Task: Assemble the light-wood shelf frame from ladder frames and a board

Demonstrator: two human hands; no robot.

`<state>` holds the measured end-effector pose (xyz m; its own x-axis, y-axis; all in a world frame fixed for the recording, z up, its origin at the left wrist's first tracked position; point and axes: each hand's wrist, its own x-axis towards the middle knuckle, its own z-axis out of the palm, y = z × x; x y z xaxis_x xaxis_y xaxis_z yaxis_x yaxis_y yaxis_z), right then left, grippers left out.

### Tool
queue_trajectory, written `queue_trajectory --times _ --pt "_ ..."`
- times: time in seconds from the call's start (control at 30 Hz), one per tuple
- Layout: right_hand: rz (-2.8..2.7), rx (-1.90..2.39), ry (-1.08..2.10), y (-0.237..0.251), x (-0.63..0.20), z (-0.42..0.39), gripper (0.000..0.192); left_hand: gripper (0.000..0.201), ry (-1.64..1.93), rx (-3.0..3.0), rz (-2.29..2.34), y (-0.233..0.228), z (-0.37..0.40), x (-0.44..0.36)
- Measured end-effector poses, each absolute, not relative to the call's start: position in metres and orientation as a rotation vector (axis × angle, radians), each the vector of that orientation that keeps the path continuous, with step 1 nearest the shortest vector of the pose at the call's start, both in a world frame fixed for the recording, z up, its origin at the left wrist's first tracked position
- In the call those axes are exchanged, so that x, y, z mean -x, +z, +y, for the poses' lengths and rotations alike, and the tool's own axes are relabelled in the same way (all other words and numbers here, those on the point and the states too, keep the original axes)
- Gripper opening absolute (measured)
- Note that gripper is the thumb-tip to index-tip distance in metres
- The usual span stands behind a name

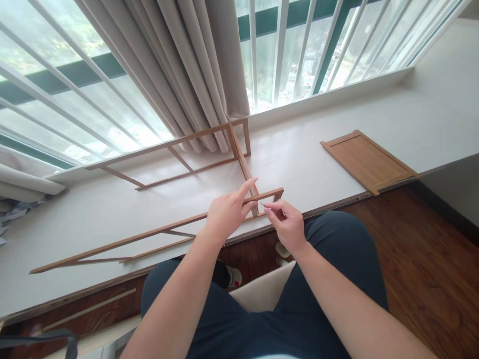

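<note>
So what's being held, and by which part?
The left hand holds the wooden frame near a joint; the right hand pinches a small thin piece by one end.

Open room above white sill (295, 154) between wooden frame (241, 158) and panel (368, 159); curtain (187, 65) in the way behind frame.

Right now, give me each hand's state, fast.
Left hand: closed over the wooden frame, index finger extended along the crosspiece.
Right hand: closed, pinching a small thin piece, too small to identify.
</note>
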<state>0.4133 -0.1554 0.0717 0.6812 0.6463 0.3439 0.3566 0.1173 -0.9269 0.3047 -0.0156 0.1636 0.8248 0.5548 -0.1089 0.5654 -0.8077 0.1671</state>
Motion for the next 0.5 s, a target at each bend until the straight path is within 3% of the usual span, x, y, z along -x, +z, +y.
queue_trajectory --times 0.13,0.3,0.5 --pt "-1.067 1.495 0.169 0.088 -0.42 -0.155 0.013 0.049 -0.044 -2.851 0.791 0.164 -0.017 -0.302" --pt "-1.303 1.495 0.056 0.105 -0.434 -0.154 0.016 0.047 -0.042 -2.846 0.859 0.167 -0.023 -0.304" --pt "-1.325 1.491 -0.038 0.089 -0.435 -0.148 0.019 0.047 0.032 -2.847 0.896 0.162 -0.024 -0.304"
